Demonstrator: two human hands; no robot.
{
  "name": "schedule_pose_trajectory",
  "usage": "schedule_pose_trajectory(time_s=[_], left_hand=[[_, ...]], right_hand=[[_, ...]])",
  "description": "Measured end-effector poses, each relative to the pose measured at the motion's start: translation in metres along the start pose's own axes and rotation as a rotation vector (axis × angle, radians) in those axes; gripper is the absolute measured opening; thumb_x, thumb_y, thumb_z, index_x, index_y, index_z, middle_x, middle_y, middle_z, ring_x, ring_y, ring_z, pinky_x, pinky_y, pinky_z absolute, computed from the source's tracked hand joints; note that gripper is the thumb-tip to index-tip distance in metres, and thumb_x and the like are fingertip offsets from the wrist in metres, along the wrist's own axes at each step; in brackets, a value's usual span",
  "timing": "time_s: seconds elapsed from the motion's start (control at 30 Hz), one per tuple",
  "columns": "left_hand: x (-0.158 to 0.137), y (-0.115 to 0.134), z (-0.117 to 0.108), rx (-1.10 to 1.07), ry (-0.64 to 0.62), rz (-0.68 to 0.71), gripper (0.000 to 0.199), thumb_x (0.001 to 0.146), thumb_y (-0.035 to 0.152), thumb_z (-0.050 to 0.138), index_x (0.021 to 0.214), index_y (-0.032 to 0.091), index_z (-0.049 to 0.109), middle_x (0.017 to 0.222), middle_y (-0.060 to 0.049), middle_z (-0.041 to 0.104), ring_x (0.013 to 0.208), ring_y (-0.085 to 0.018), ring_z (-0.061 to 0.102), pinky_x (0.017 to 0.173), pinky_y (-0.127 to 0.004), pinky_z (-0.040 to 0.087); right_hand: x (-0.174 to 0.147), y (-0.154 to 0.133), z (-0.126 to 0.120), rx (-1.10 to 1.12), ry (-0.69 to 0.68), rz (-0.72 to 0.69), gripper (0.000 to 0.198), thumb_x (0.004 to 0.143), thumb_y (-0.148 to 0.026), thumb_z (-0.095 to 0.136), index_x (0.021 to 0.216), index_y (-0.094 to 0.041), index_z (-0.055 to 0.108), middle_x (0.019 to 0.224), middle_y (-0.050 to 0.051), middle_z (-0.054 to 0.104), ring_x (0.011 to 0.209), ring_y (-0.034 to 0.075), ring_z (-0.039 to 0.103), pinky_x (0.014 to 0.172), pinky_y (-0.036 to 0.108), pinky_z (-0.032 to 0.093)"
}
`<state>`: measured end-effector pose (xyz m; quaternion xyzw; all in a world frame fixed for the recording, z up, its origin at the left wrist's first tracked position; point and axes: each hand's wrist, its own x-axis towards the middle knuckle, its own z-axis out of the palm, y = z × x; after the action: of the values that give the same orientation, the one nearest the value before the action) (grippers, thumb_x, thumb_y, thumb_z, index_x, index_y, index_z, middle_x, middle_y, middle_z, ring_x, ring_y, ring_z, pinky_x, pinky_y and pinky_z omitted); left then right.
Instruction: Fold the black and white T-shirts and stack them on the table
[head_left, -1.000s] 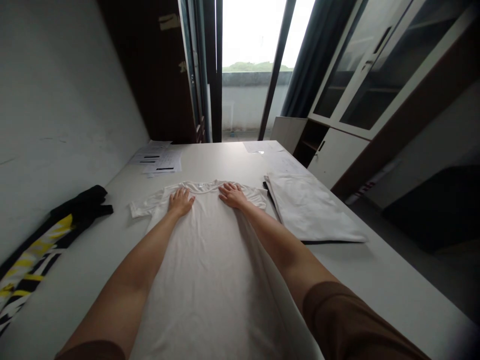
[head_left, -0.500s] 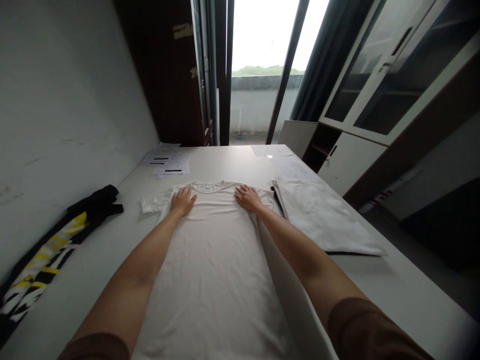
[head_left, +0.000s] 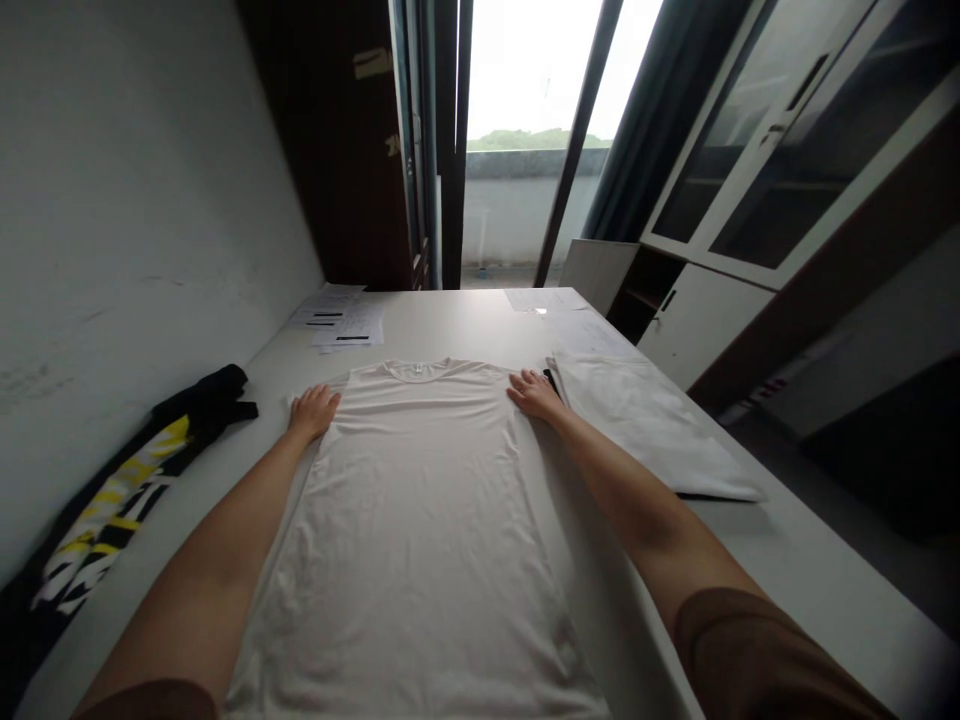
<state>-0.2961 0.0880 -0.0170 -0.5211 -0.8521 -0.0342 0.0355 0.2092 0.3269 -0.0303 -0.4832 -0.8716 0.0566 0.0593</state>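
Note:
A white T-shirt (head_left: 420,510) lies spread flat on the table, its collar at the far end and its hem toward me. Over its left sleeve rests my left hand (head_left: 314,411), palm down with the fingers stretched out. My right hand (head_left: 535,395) lies flat on the opposite sleeve, fingers extended, and covers most of it. Neither hand grips the cloth. Soft wrinkles run across the chest and down the body of the shirt.
Folded white cloth (head_left: 645,420) with a dark layer beneath lies right of the shirt. A black garment with yellow and white print (head_left: 124,495) lies along the left wall. Papers (head_left: 349,325) sit at the back left of the white table (head_left: 442,315). Cabinets (head_left: 705,310) stand to the right.
Both hands have slid outward from the shirt's shoulders onto its sleeves, left hand leftward and right hand rightward. The shirt's lower body now lies spread wider.

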Motion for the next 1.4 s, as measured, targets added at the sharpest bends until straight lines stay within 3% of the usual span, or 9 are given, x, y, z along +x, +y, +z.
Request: schedule_pose_trajectory(time_s=[0.13,0.27,0.4,0.6,0.8,0.97,1.13,1.27,1.4], left_hand=[[-0.042,0.025,0.002,-0.029,0.085,0.124,0.057,0.106,0.043,0.025,0.151,0.016,0.046,0.161,-0.01,0.041,0.151,-0.023,0.031,0.125,-0.042,0.022],[-0.122,0.043,0.001,-0.08,0.098,0.367,0.057,0.104,0.048,0.034,0.152,0.02,0.047,0.162,-0.008,0.04,0.153,-0.025,0.029,0.127,-0.045,0.019],[-0.199,0.045,-0.008,-0.128,0.05,0.424,0.058,0.104,0.049,0.034,0.156,0.024,0.042,0.164,-0.006,0.037,0.153,-0.025,0.028,0.127,-0.048,0.021],[-0.278,0.044,-0.031,-0.168,0.02,0.427,0.058,0.102,0.047,0.039,0.158,0.029,0.04,0.164,-0.005,0.037,0.153,-0.026,0.031,0.126,-0.051,0.024],[-0.346,0.045,-0.056,-0.223,-0.065,0.6,0.058,0.101,0.038,0.045,0.159,0.034,0.038,0.163,-0.002,0.037,0.151,-0.024,0.035,0.127,-0.049,0.027],[-0.372,0.055,-0.074,-0.249,-0.111,0.778,0.058,0.098,0.028,0.051,0.156,0.032,0.043,0.162,-0.004,0.041,0.148,-0.026,0.039,0.124,-0.051,0.032],[-0.364,0.098,-0.086,-0.275,-0.158,0.909,0.057,0.096,0.023,0.054,0.152,0.025,0.046,0.163,-0.008,0.039,0.149,-0.027,0.037,0.124,-0.052,0.029],[-0.358,0.138,-0.088,-0.324,-0.158,0.959,0.054,0.097,0.026,0.055,0.15,0.024,0.047,0.162,-0.01,0.039,0.149,-0.029,0.037,0.124,-0.052,0.028],[-0.365,0.165,-0.087,-0.331,-0.182,1.118,0.053,0.098,0.026,0.054,0.151,0.024,0.046,0.162,-0.008,0.041,0.149,-0.028,0.036,0.125,-0.051,0.023]], right_hand=[[-0.015,-0.009,-0.007,0.005,0.06,-0.029,0.059,0.104,-0.048,0.04,0.157,-0.023,0.042,0.166,0.012,0.029,0.153,0.031,0.024,0.123,0.052,0.022],[-0.051,-0.027,-0.005,0.033,0.091,-0.19,0.058,0.105,-0.049,0.039,0.157,-0.023,0.042,0.165,0.009,0.032,0.152,0.028,0.028,0.124,0.045,0.022],[-0.089,-0.039,0.002,0.057,0.023,-0.351,0.06,0.104,-0.054,0.038,0.157,-0.025,0.041,0.166,0.009,0.032,0.153,0.028,0.027,0.124,0.046,0.022],[-0.105,-0.041,0.004,0.015,0.0,-0.285,0.06,0.104,-0.053,0.039,0.157,-0.023,0.043,0.167,0.012,0.025,0.156,0.029,0.019,0.125,0.048,0.019],[-0.117,-0.051,-0.006,-0.003,0.002,-0.242,0.058,0.105,-0.049,0.039,0.156,-0.022,0.044,0.167,0.012,0.027,0.156,0.03,0.019,0.125,0.05,0.019],[-0.166,-0.084,-0.012,0.059,0.068,-0.425,0.058,0.104,-0.048,0.043,0.156,-0.022,0.043,0.166,0.012,0.03,0.155,0.029,0.022,0.124,0.052,0.021],[-0.244,-0.14,-0.02,0.159,0.021,-0.682,0.062,0.102,-0.052,0.05,0.156,-0.024,0.043,0.166,0.013,0.029,0.154,0.031,0.025,0.124,0.056,0.02],[-0.289,-0.161,-0.024,0.184,-0.026,-0.653,0.065,0.101,-0.052,0.052,0.159,-0.025,0.039,0.166,0.013,0.028,0.154,0.032,0.025,0.124,0.056,0.022],[-0.294,-0.148,-0.018,0.243,0.0,-0.596,0.059,0.101,-0.046,0.053,0.156,-0.024,0.043,0.163,0.013,0.035,0.151,0.031,0.031,0.123,0.055,0.026]])
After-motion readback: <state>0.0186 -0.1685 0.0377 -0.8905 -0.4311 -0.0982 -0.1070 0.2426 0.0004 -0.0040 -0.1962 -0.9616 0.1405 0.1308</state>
